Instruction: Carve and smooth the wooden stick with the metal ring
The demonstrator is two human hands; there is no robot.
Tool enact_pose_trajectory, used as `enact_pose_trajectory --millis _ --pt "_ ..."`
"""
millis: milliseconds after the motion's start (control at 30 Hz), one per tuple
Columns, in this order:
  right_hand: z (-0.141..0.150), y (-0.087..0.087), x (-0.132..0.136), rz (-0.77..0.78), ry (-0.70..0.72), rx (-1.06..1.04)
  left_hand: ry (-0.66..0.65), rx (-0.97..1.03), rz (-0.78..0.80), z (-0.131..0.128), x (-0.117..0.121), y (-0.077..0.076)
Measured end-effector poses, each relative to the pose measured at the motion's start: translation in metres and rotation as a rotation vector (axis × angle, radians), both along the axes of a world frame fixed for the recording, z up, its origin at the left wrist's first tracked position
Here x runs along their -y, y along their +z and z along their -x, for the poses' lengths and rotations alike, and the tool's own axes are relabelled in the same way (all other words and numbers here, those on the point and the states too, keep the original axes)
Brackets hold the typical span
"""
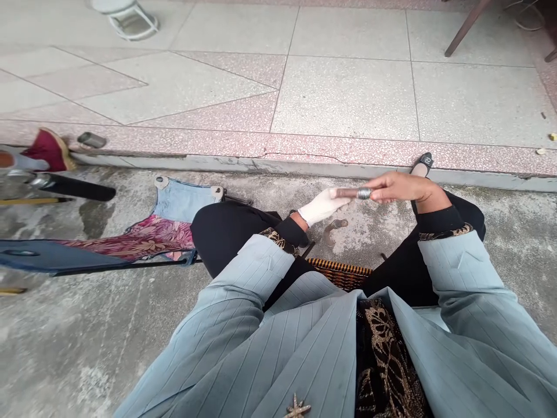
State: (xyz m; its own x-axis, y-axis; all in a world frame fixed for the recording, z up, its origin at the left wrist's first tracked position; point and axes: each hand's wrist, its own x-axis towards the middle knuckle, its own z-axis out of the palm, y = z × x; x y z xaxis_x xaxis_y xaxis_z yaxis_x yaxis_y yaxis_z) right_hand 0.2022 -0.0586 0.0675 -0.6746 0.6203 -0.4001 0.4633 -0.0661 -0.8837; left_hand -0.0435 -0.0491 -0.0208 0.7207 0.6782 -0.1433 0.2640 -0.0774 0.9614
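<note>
My left hand (pixel 321 207), in a white knit glove, is closed around one end of a short brown rod (pixel 347 193). Silvery wire (pixel 364 193) is wound in a tight coil about the rod's other end. My bare right hand (pixel 394 188) has its fingers closed at that coiled end; what lies under the fingertips is hidden. Both hands are above the ground between my knees. Below them on the concrete lies a small curved brown thing (pixel 335 230) whose kind I cannot make out.
I sit on a woven seat (pixel 342 273). To the left stretches a folding lounger (pixel 143 232) of blue and floral cloth. A person's red shoe (pixel 47 150) is beside a can (pixel 91 139) on the raised tiled step (pixel 217 139). Further back are a white stool (pixel 130 20) and wooden legs (pixel 465 28).
</note>
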Motion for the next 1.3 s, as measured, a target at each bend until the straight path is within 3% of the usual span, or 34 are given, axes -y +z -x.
enact_pose_trajectory --millis 100,167,267,333,400,533,667,833,900,1000,1100,1167,1233,1300 --pt "-0.008 -0.002 -0.002 -0.064 -0.333 -0.119 0.021 -0.030 0.104 -0.005 0.003 -0.012" --pt "-0.010 -0.008 -0.006 -0.081 -0.488 -0.141 -0.013 -0.125 0.057 -0.006 0.004 -0.016" --pt "-0.011 -0.014 -0.011 -0.072 -0.574 -0.114 -0.080 -0.182 -0.033 -0.001 0.001 -0.011" --pt "-0.011 -0.011 -0.011 -0.063 -0.615 -0.156 -0.103 -0.110 0.025 0.005 -0.003 -0.004" --pt "-0.010 -0.004 -0.009 -0.058 -0.651 -0.226 -0.026 0.025 0.114 0.010 -0.007 0.003" --pt "-0.008 0.005 -0.004 -0.020 -0.608 -0.295 0.104 0.034 0.123 0.010 -0.010 0.008" --pt "-0.007 0.004 -0.003 0.004 -0.588 -0.340 0.118 0.086 0.112 0.005 -0.006 0.011" --pt "-0.009 0.005 -0.003 0.003 -0.580 -0.335 0.154 0.054 -0.022 0.012 -0.008 0.018" --pt "-0.009 0.006 -0.002 -0.008 -0.597 -0.328 0.128 0.008 -0.067 0.014 -0.011 0.017" --pt "-0.008 0.003 -0.004 -0.002 -0.580 -0.287 0.129 -0.257 -0.237 0.011 -0.013 0.014" --pt "-0.009 -0.005 -0.009 -0.024 -0.614 -0.242 -0.033 -0.300 -0.252 0.004 -0.008 0.016" --pt "-0.011 -0.011 -0.014 -0.077 -0.628 -0.116 -0.108 -0.280 -0.255 0.001 -0.002 0.021" --pt "-0.011 -0.016 -0.018 -0.177 -0.603 0.136 -0.149 -0.263 -0.272 0.001 0.001 0.026" --pt "-0.007 -0.021 -0.020 -0.280 -0.474 0.462 -0.181 -0.264 -0.320 0.005 0.000 0.029"
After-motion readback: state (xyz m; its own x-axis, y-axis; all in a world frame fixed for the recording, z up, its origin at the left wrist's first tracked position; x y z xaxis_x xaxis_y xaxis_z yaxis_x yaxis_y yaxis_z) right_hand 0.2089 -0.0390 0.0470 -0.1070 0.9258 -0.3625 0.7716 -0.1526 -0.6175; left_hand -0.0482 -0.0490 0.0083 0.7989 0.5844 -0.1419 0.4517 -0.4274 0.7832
